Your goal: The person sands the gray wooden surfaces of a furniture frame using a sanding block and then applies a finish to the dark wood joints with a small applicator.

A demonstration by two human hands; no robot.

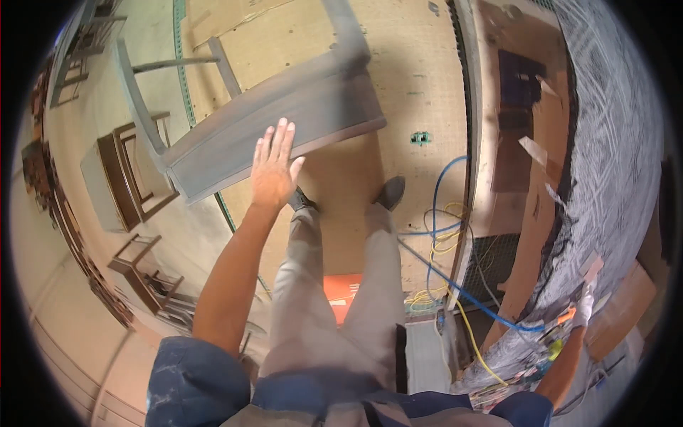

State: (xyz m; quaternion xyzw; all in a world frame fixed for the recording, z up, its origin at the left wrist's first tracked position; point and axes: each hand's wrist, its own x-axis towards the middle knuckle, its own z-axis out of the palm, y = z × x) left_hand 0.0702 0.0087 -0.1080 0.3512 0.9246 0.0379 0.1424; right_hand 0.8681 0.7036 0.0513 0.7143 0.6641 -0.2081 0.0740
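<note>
My left hand (274, 167) lies open and flat, fingers stretched, on the front panel of a dark grey-brown wooden furniture frame (327, 107). This frame has several legs and stands tilted across the floor before my feet. Far out to the right, my right hand (585, 304) reaches over the edge of a surface draped in a grey, streaked sheet (612, 135). It looks whitish, as if gloved, and is blurred. A small pinkish flat piece (593, 267) is at its fingertips; whether the fingers grip it does not show. Beside that hand is an orange item (566, 315).
Blue hose (435, 263) and yellow cord (466, 327) loop across the floor at right. Wooden furniture frames (128, 178) stand along the left. Cardboard (420, 43) covers the floor. An orange-red sheet (341, 290) lies between my legs. A shelf (516, 107) runs along the right.
</note>
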